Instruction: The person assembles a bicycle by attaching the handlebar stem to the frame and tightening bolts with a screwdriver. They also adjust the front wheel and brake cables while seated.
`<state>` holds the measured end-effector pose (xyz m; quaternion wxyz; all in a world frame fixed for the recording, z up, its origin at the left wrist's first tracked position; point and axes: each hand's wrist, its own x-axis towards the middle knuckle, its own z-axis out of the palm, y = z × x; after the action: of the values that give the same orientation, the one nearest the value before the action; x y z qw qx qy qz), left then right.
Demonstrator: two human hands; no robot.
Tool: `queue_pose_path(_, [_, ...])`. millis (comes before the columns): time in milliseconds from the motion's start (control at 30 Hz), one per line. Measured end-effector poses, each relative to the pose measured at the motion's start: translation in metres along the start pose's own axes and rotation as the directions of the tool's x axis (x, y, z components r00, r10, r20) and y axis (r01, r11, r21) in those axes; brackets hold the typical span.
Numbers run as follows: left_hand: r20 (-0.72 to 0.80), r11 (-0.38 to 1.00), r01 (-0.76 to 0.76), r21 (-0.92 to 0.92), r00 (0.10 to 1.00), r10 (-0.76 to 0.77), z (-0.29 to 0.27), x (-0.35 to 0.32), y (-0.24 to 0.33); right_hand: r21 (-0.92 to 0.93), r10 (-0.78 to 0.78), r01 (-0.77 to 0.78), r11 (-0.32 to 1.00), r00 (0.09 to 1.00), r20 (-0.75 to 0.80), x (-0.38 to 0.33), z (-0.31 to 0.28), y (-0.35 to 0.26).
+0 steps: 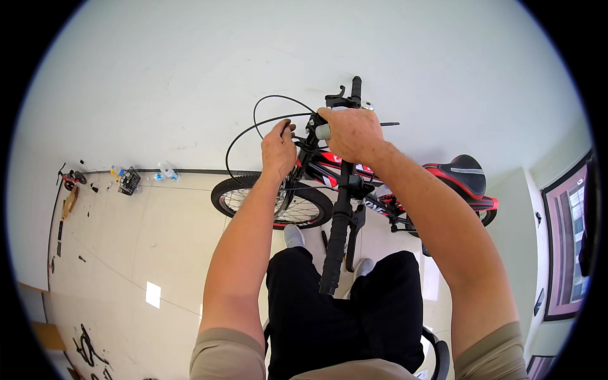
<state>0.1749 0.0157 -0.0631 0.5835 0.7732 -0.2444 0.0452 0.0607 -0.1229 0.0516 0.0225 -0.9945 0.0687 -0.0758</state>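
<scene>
A black and red bicycle stands in front of me, its handlebar running away from me. Over the middle of the bar, my right hand is closed around a grey cylindrical piece, whose end shows by the thumb. A thin dark rod sticks out past that hand; whether it belongs to the same piece I cannot tell. My left hand is beside the stem, left of the bar, fingers pinched together near the looping black cables. Anything in its fingertips is too small to name.
The front wheel is below my left forearm; the saddle is at the right. A white wall rises behind the bicycle. A wire basket, plastic bottles and loose black parts lie on the floor at left.
</scene>
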Motion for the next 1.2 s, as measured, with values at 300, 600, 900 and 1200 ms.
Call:
queue_pose_path(300, [-0.028,0.999,0.053,0.002,0.998,-0.053,0.001,-0.007,0.009,-0.019,0.025,-0.024,1.000,1.000,0.017,-0.001,-0.002,-0.001])
queue_pose_path(600, [-0.262,0.882,-0.358,0.305,0.859,0.440,-0.007,-0.049,0.043,0.004,-0.006,0.006,1.000,1.000,0.003,-0.005,-0.001,0.003])
queue_pose_path(900, [-0.219,0.933,-0.317,0.170,0.911,0.349,0.009,-0.025,0.057,0.021,-0.020,0.021,1.000,0.999,-0.039,-0.002,0.004,0.004])
queue_pose_path(1200, [-0.053,0.708,-0.536,0.460,0.779,0.624,0.000,-0.019,0.064,0.003,-0.008,0.008,1.000,1.000,-0.009,-0.003,0.000,0.003])
